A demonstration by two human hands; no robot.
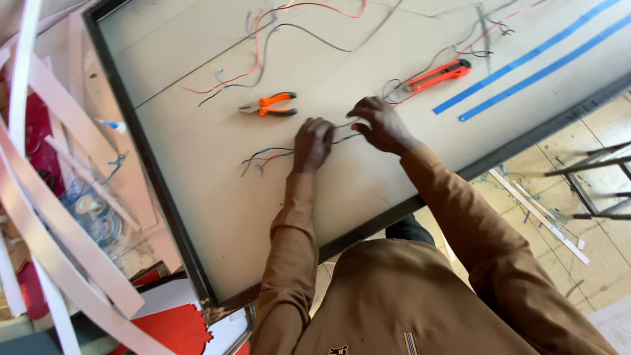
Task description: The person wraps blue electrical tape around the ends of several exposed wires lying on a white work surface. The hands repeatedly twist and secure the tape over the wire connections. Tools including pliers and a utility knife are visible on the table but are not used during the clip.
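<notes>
1. Leftmost, a splayed bundle of thin blue, red and grey wires (266,156) is lying on the pale, dark-framed tabletop (217,197), its loose ends fanning out to the left and its long axis running roughly left to right toward the hands.

2. Next, the person's left hand (312,144) is pressing down on the bundle, its fingers curled together over the strands; whether they are pinching or merely pinning them cannot be told from above.

3. Above and just left of that hand, orange-handled pliers (269,105) are lying near but apart from it, untouched.

4. Between the hands, the strands are running on to the right, rising slightly toward the other hand.

5. Further right, the right hand (381,125) is bending over the wires' far end, its fingertips drawn together as if pinching the strands. Both hands are touching the same run, the left nearer the frayed ends.

6. Rightmost, a red-orange utility knife (439,75) is resting beyond the right hand, with two blue tape strips (526,66) lying past it.
</notes>
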